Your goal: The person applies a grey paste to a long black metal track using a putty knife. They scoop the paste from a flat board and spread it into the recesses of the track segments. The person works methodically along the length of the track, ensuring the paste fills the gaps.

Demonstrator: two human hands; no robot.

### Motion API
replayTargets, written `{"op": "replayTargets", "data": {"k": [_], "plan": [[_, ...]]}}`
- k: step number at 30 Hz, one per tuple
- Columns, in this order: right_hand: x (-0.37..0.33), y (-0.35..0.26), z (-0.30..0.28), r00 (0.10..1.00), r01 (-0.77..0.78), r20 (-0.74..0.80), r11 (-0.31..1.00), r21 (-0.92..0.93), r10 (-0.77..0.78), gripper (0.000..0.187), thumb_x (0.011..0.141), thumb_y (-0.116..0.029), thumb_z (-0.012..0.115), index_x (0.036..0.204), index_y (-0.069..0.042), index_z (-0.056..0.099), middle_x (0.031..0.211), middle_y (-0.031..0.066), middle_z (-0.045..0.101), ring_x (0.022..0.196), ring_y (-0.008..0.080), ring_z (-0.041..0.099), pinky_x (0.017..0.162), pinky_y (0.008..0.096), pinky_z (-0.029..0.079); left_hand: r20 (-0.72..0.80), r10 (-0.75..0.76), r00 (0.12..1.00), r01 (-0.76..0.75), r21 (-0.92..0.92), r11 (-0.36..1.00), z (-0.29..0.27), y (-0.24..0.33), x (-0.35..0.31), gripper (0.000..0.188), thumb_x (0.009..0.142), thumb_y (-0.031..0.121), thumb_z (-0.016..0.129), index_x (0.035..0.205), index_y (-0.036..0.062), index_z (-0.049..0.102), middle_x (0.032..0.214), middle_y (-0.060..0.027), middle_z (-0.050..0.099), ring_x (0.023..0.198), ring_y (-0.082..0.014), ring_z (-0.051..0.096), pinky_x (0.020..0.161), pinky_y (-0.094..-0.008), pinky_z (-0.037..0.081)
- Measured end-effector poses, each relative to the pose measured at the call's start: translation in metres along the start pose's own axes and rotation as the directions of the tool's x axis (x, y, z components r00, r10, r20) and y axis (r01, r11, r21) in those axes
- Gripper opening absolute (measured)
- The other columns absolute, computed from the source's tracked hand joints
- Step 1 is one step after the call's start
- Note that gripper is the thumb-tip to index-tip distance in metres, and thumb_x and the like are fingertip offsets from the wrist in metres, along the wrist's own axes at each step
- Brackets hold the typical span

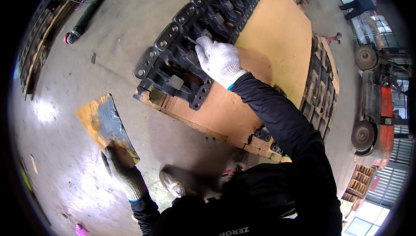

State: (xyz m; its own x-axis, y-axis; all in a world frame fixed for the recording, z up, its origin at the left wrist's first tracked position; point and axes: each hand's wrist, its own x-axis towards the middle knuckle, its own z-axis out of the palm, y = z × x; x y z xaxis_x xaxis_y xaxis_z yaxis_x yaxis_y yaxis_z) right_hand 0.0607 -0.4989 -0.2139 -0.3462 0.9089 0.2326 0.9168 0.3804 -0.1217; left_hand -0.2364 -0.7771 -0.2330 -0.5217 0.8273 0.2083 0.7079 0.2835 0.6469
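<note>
My left hand (pixel 119 172), in a stained knit glove, grips a flat board (pixel 102 125) by its lower end. Tan shows on one side of the board, and grey paint-like smears cover the other. My right hand (pixel 221 60), in a whitish glove with its fingers closed, is over a black steel track chain (pixel 175 81). A thin, slim tool (pixel 190 40) sticks out past its fingertips; its kind is too small to make out. The chain's linked plates have round holes and pins, and run away toward the upper right.
Under the chain lies cardboard (pixel 277 28) on a wooden pallet (pixel 208 131). More dark track parts (pixel 318 91) are stacked at right. An angle grinder (pixel 82 21) with a cord rests on the floor at upper left. A red forklift (pixel 386 101) and another person (pixel 362 6) are farther right.
</note>
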Motion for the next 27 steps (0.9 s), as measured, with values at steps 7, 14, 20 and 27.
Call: {"op": "replayTargets", "data": {"k": [7,14,20,27], "plan": [[0.007,-0.007,0.003,0.999,0.001,0.042,0.998,-0.064,0.002,0.019,0.100,-0.030,0.054,0.103,-0.012,0.061,0.063,0.0159,0.066,0.059,0.0347,0.069,0.051,0.0472,0.053,0.107,-0.424,0.899,0.410,-0.543,0.732,0.002,0.000,0.005,0.060,0.084,-0.013,0.051,0.143,-0.0008,0.050,0.141,-0.0206,0.053,0.132,-0.0351,0.051,0.113,-0.0417,0.039],[0.011,-0.008,0.010,0.999,-0.017,0.047,0.999,-0.051,0.020,0.018,0.100,-0.028,0.054,0.099,-0.011,0.060,0.061,0.0147,0.065,0.057,0.0338,0.068,0.050,0.0465,0.053,0.060,-0.187,0.980,0.196,-0.263,0.945,0.005,-0.008,-0.004,0.063,0.085,-0.014,0.051,0.146,0.0005,0.048,0.142,-0.0196,0.052,0.133,-0.0346,0.051,0.114,-0.0421,0.039],[0.012,-0.007,0.010,0.999,-0.023,0.032,0.998,-0.054,0.024,0.017,0.098,-0.028,0.056,0.094,-0.011,0.059,0.061,0.0149,0.065,0.057,0.0345,0.068,0.049,0.0473,0.052,0.147,-0.318,0.937,0.349,-0.464,0.814,0.005,-0.011,0.000,0.069,0.078,-0.017,0.053,0.144,0.0008,0.050,0.139,-0.0203,0.056,0.132,-0.0363,0.052,0.114,-0.0423,0.039],[0.014,-0.008,0.014,1.000,-0.009,0.008,0.997,-0.075,0.010,0.016,0.096,-0.026,0.058,0.093,-0.010,0.059,0.062,0.0154,0.064,0.057,0.0349,0.067,0.049,0.0477,0.052,0.081,-0.202,0.976,0.217,-0.305,0.927,0.005,-0.008,-0.003,0.070,0.075,-0.018,0.054,0.143,0.0004,0.052,0.139,-0.0203,0.056,0.130,-0.0370,0.053,0.113,-0.0427,0.040]]}}
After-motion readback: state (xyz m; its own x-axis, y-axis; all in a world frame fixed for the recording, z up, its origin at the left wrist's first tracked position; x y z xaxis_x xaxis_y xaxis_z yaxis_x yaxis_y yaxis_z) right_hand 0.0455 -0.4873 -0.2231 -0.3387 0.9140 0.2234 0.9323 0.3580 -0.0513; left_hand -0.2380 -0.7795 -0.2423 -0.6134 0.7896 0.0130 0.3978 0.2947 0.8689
